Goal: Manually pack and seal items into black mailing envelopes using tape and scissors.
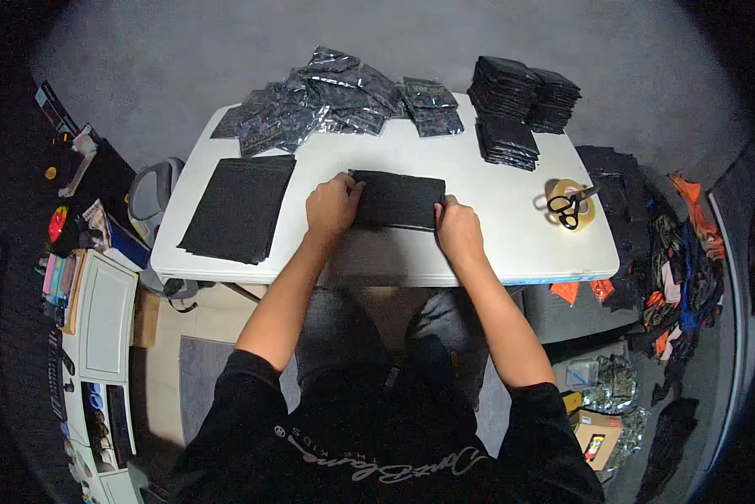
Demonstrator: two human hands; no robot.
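Observation:
A black folded cloth piece (398,200) lies as a wide rectangle on the white table in front of me. My left hand (331,206) is closed on its left end, with the thumb along the edge. At the opposite end, my right hand (459,228) pinches the right edge between thumb and fingers. To the left of my left hand rests a flat stack of larger black cloth pieces (239,210). Whether the piece between my hands has one layer or more is hard to make out.
Shiny clear-wrapped dark packets (335,92) are heaped along the far side of the white table (377,260). Neat stacks of small black packets (512,92) stand at the far right. Black-handled scissors (567,210) lie over a tape roll (581,220) near the right edge.

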